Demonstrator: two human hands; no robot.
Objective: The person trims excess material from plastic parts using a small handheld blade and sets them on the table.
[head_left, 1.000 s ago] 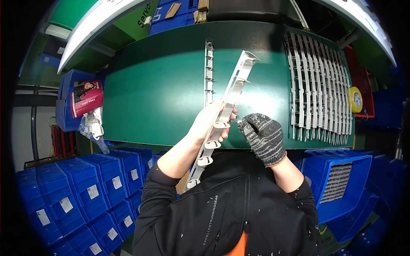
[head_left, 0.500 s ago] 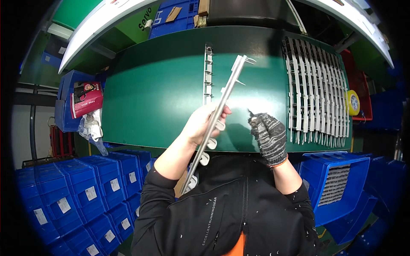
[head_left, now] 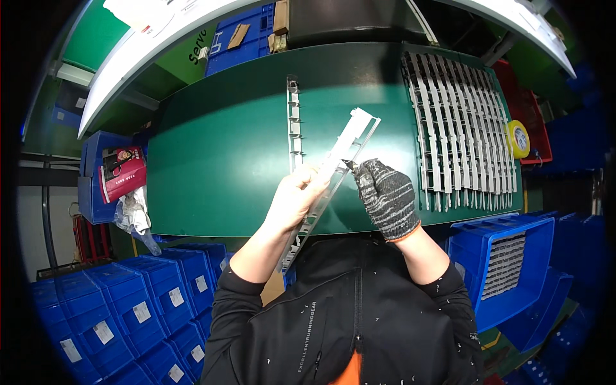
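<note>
Bare, my left hand (head_left: pixel 292 200) is closed round the middle of a long pale plastic strip (head_left: pixel 350 136) with slots along it. The strip slants from near my chest up over the green table (head_left: pixel 218 160). Against its right edge, just above my left fingers, my right hand (head_left: pixel 389 200) wears a black-and-grey knitted glove. Its fingers are curled in a pinch with a small dark tip at their ends; whether that is a tool or frayed glove I cannot tell. A similar strip (head_left: pixel 294 122) lies beyond my left hand, its lower end hidden.
Several strips lie side by side in a batch (head_left: pixel 463 128) at the table's right. A yellow tape roll (head_left: pixel 518 139) and red bin (head_left: pixel 536 122) are beside them. Blue crates (head_left: pixel 141 289) stack at lower left; another crate (head_left: pixel 455 289) at lower right holds parts. A red bag (head_left: pixel 123 173) sits far left.
The strip has been turned in my left hand, so its broad pale face now shows. My gloved right hand has moved left and up to meet the strip. The whole view has shifted slightly.
</note>
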